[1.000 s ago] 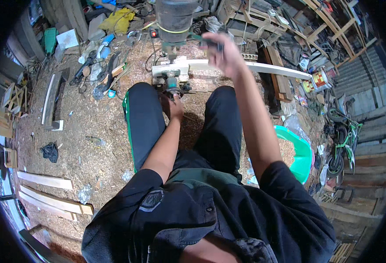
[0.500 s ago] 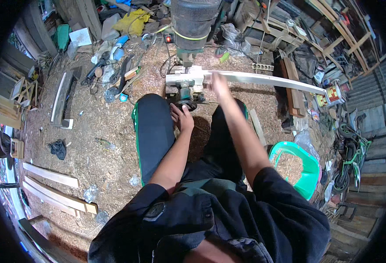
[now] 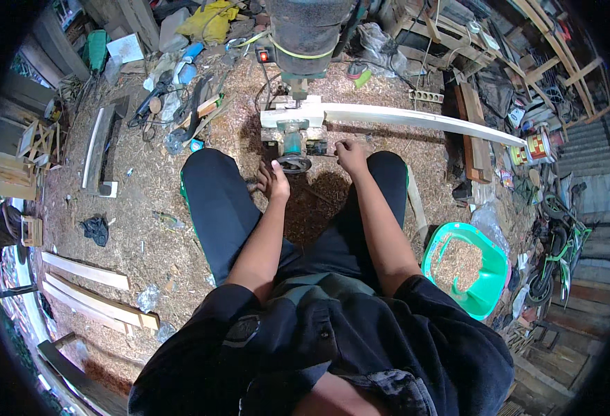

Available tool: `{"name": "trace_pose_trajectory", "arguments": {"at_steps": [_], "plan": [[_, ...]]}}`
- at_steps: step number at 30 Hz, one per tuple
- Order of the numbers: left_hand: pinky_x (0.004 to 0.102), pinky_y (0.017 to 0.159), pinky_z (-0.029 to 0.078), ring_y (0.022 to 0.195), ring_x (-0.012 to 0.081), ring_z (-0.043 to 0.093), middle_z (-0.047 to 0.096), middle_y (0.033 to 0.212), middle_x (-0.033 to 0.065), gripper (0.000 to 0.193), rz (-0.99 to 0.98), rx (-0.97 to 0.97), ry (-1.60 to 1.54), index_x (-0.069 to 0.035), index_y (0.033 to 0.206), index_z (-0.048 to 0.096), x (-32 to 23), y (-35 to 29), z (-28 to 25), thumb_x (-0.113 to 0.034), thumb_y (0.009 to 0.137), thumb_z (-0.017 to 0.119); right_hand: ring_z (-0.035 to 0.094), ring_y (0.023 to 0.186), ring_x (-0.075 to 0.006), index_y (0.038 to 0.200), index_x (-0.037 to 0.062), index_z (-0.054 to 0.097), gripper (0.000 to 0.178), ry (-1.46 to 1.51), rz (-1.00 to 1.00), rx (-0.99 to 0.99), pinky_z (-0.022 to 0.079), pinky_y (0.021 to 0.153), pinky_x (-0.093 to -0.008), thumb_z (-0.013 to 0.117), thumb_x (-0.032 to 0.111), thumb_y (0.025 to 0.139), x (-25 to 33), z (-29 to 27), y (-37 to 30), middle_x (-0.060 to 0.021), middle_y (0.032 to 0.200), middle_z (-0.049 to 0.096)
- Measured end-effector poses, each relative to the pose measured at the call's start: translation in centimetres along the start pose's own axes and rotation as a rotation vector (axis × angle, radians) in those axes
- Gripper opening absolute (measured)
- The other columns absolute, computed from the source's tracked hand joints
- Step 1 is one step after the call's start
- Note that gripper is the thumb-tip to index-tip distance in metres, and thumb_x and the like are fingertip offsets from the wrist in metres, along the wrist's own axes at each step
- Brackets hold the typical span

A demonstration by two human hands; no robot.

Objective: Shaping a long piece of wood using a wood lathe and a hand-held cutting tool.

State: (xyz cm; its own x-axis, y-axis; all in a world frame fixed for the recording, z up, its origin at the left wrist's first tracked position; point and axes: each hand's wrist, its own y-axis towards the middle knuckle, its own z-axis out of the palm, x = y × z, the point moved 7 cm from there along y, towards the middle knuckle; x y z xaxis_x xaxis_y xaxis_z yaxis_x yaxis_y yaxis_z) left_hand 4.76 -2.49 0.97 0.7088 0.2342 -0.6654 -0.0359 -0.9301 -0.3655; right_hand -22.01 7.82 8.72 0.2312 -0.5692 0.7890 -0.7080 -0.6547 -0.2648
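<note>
Seated worker at a low machine, seen from above. The left hand (image 3: 273, 183) has its fingers loosely spread, the thumb at the rim of a dark handwheel (image 3: 294, 163). The right hand (image 3: 350, 156) is curled, thumb and forefinger drawn close together beside the clamp; whether they pinch anything is too small to tell. Good practice would be to turn the wheel evenly, check that the wood sits flat and firm, and keep fingers clear of the tool; the glowing red switch (image 3: 264, 55) suggests live power. Beyond the wheel stands the green clamp (image 3: 291, 142), and behind it a pale block (image 3: 310, 107). From the block's right side runs the wooden strip (image 3: 416, 119): long, narrow, pale and smooth-looking, apparently bowed, though the lens may exaggerate the curve. Its far right end lies at a paint can (image 3: 539, 147); contact there cannot be confirmed. Farthest, above the block, hangs the machine's dark drum-shaped body (image 3: 305, 31).
</note>
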Motion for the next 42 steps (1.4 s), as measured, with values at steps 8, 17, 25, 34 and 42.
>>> {"name": "trace_pose_trajectory", "arguments": {"at_steps": [8,17,25,34,42], "plan": [[0.0527,0.12,0.018,0.145,0.0465,0.021,0.019,0.163,0.0171,0.082,-0.03,0.065,-0.022,-0.018,0.159,0.023,0.4,1.1,0.7,-0.071,0.097,0.017,0.069,0.097,-0.0387,0.107,0.0006,0.071,0.037,-0.27,-0.182,0.095,0.053,0.086,-0.045,0.061,0.032,0.091,0.5,0.7,-0.4,-0.0232,0.102,0.072],[0.0551,0.119,0.017,0.143,0.0468,0.024,0.021,0.158,0.0291,0.066,0.379,-0.233,-0.098,-0.001,0.153,0.029,-7.4,-4.5,-3.6,-0.045,0.105,0.038,0.068,0.087,-0.0234,0.109,-0.0023,0.069,0.029,0.001,-0.274,0.162,0.053,0.08,-0.0354,0.062,0.021,0.094,2.5,0.5,-1.6,-0.0138,0.09,0.071],[0.0575,0.121,0.011,0.151,0.0435,0.011,0.015,0.163,0.0265,0.064,0.725,0.037,0.218,0.001,0.15,0.038,-10.3,-10.0,-2.5,-0.043,0.104,0.039,0.062,0.109,-0.0254,0.128,-0.0024,0.054,0.045,0.457,-0.795,-0.392,0.048,0.096,-0.0361,0.064,0.031,0.098,23.9,-11.9,-0.7,-0.0184,0.119,0.064],[0.048,0.123,0.016,0.15,0.0459,0.013,0.015,0.163,0.0252,0.058,0.737,0.085,-0.055,-0.008,0.154,0.035,-8.8,-7.5,-2.2,-0.042,0.107,0.03,0.058,0.1,-0.0159,0.114,0.0031,0.058,0.055,0.801,-0.833,-0.337,0.042,0.096,-0.0316,0.039,0.054,0.105,40.3,-21.5,-1.3,-0.0057,0.101,0.064],[0.0466,0.122,0.019,0.151,0.0444,0.013,0.017,0.165,0.0208,0.059,0.746,0.124,0.026,-0.012,0.156,0.033,-7.7,-7.1,-3.2,-0.046,0.107,0.03,0.059,0.068,-0.0186,0.082,0.0019,0.06,0.061,0.897,-0.628,-0.246,0.047,0.073,-0.0325,0.04,0.056,0.103,38.6,-20.4,-4.0,-0.007,0.069,0.06]]}}
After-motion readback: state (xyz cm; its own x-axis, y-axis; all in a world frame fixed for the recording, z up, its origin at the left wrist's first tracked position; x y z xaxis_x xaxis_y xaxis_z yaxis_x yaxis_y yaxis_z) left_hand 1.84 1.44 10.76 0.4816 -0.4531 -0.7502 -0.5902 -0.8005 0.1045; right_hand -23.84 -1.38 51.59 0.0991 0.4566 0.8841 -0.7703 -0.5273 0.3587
